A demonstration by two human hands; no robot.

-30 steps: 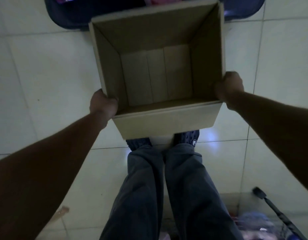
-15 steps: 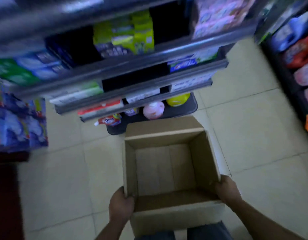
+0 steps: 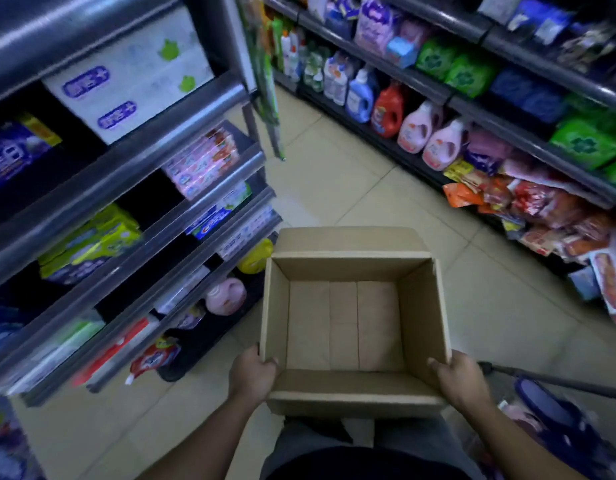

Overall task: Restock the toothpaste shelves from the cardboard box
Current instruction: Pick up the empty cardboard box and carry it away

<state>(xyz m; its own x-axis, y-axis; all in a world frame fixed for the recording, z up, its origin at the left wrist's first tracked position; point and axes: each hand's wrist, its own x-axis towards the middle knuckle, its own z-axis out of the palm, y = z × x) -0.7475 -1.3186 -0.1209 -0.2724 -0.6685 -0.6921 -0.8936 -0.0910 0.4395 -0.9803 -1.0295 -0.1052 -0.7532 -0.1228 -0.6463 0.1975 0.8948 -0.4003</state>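
Holding the cardboard box [image 3: 348, 268] in front of your body, mouth up, above the floor [image 3: 334, 188] of the aisle; you carry it by its two near corners. Left hand [image 3: 253, 375]: clamped on the near-left corner, fingers hooked over the rim into the box. Right hand [image 3: 460, 379]: clamped on the near-right corner, fingers likewise curled round the edge; neither hand is free. Box interior: bare cardboard bottom, no cartons visible; judged empty.

Key relation: the toothpaste shelves [image 3: 237, 174] lie to your left and ahead of the box, at the right-hand end of the left rack. Pink toothpaste cartons [image 3: 202, 161] sit on the upper tier, blue-and-green toothpaste cartons [image 3: 220, 211] on the tier below; both sit close behind the front lip of their shelf. The cartons lie flat, long axis along the shelf's front edge. The box's far-left corner is near the lowest shelf edge but apart from it. The left hand is the nearer one to the toothpaste; the right hand is a box-width further off.

Judgement: with nothing in the box, no carton can go onto the shelves from here; stocking looks done, or a fresh box is needed. Any reach to the shelf would fall to the left hand, the right then taking the box alone; an empty box should be light, so drop risk looks low. Detergent bottles [image 3: 414, 129] on the right rack: not in play.
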